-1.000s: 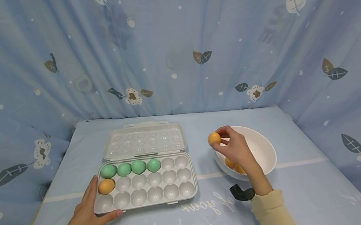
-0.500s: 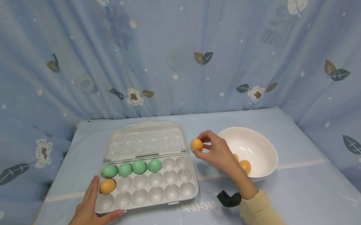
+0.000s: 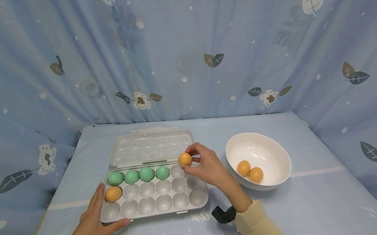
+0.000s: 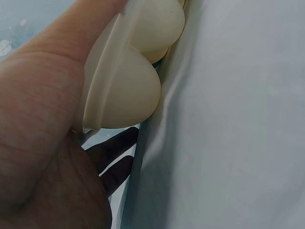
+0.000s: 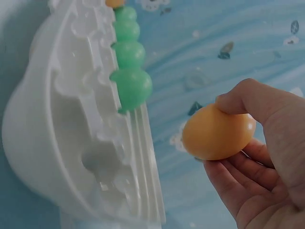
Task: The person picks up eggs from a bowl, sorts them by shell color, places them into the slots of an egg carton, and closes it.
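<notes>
Held egg (image 3: 184,159), orange: clamped between thumb and fingers of right hand (image 3: 207,164); head view sets it across the tray's back right corner, right wrist view shows it clear of the tray (image 3: 164,203). Tray: pale, three rows of six cups. Back row, from the left end: four green eggs (image 3: 146,174) side by side. Middle row, leftmost cup: one tray orange egg (image 3: 113,194). Lid (image 3: 149,146) hinged open, lying behind the tray, near its back edge. Bowl (image 3: 268,154), white, right of the tray: two bowl eggs (image 3: 243,168), both orange, touching or nearly so, at the near left inside. Count: four orange, four green, eight in all. Left hand (image 3: 90,229): fingers straight along the tray's left side, thumb apart from them at the front edge. Right hand covers part of the back right cups in head view. Left wrist view: tray cut off, cup undersides only, fingertips dark. Right wrist view: an orange egg cut by the top edge. Sleeve (image 3: 260,227) and left forearm run out of frame. Bench (image 3: 314,204) under blue cloth; blue patterned curtain (image 3: 163,37) behind.
</notes>
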{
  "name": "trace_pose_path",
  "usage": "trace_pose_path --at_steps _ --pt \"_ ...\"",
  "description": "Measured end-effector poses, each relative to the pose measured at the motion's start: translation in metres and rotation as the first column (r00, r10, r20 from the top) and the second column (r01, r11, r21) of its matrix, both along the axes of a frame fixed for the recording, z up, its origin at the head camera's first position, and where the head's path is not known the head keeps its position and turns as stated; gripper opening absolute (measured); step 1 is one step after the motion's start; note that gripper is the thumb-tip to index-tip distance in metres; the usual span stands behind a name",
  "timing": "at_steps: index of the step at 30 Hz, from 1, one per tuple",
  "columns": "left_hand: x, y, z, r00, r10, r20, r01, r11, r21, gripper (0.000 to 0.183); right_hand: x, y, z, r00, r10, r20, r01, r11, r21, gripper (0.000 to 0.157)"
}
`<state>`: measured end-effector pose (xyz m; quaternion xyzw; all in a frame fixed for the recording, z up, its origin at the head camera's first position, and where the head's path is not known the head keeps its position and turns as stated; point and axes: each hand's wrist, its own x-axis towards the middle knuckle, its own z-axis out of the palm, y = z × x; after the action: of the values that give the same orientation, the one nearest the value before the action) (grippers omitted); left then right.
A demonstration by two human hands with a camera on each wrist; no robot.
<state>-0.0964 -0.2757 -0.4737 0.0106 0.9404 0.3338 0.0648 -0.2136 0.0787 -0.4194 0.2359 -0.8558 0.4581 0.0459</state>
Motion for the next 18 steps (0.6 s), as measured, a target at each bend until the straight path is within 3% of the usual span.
trace_pose_path --at_steps 10,18 --pt "0.0 -0.001 -0.002 1.0 0.0 -0.007 0.0 1.0 0.013 0.137 0.005 -0.036 -0.01 0.992 0.119 -0.03 -0.119 0.993 -0.013 0.036" --pt "0.0 0.001 0.001 1.0 0.005 0.0 -0.005 1.0 -0.011 0.138 0.01 -0.061 -0.02 0.987 0.158 -0.019 -0.158 0.987 0.023 0.037"
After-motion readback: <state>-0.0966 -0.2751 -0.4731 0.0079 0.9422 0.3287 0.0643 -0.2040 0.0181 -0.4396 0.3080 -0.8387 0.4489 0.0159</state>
